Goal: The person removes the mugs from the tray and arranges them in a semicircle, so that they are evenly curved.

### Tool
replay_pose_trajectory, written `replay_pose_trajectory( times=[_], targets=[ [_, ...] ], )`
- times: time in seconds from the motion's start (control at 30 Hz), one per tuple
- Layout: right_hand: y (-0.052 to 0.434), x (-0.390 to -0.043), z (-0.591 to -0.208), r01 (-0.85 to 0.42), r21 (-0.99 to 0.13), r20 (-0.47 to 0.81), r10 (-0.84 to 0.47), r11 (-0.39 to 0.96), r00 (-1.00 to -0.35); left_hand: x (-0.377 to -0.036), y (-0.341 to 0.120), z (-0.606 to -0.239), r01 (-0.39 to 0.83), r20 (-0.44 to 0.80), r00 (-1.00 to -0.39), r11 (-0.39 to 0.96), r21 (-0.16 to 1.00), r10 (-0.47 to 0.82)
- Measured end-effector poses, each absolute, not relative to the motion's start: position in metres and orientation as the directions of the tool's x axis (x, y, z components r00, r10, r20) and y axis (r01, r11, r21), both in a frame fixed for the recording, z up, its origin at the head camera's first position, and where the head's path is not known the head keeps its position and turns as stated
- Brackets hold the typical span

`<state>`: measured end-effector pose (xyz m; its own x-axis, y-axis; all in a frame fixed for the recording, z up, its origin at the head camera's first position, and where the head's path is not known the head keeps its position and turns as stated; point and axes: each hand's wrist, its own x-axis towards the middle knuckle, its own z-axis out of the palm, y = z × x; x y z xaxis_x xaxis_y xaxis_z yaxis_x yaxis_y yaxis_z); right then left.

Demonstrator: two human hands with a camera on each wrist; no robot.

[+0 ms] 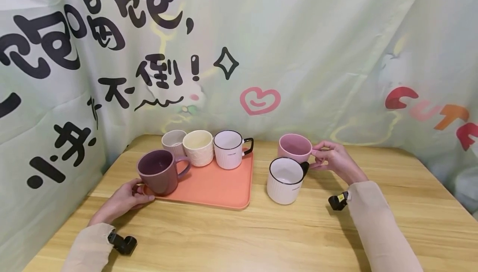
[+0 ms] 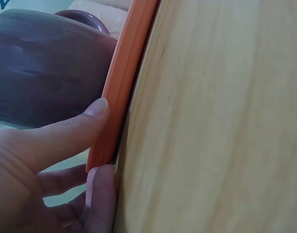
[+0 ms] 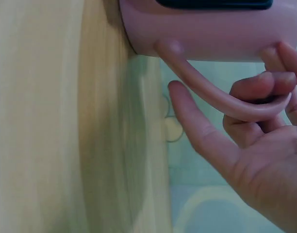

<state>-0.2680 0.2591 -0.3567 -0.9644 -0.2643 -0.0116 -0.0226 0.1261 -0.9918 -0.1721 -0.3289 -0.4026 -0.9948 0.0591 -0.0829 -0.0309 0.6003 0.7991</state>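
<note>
My left hand (image 1: 125,199) pinches the near left corner of an orange tray (image 1: 220,191). In the left wrist view its thumb lies on the tray rim (image 2: 123,73), with the fingers below. Just inside that corner stands a dark purple mug (image 1: 158,180), handle to the right. My right hand (image 1: 337,162) grips the handle of a pink mug (image 1: 293,154) at the back, right of the tray; the right wrist view shows fingers through the handle loop (image 3: 216,99). In front of the pink mug is a white, black-rimmed mug (image 1: 283,191), partly covering it.
Along the tray's back stand a grey cup (image 1: 173,145), a cream cup (image 1: 199,154) and another white mug (image 1: 228,154) with a black handle. The wooden table (image 1: 209,239) ends at a printed curtain (image 1: 313,56) behind and to the left.
</note>
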Motion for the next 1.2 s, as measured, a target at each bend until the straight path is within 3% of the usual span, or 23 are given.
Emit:
replay_pose_trajectory(
  times=[0.33,1.2],
  targets=[
    [0.259,-0.265,-0.353,-0.039,-0.975,-0.011,-0.224,0.217,-0.974,-0.173,-0.329,-0.402,-0.069,-0.115,-0.993,0.618,0.783,0.035],
    [0.254,-0.257,-0.359,-0.073,-0.979,0.042,-0.163,0.188,-0.986,-0.175,-0.329,-0.404,-0.051,-0.097,-0.995,0.636,0.770,0.037]
  ],
)
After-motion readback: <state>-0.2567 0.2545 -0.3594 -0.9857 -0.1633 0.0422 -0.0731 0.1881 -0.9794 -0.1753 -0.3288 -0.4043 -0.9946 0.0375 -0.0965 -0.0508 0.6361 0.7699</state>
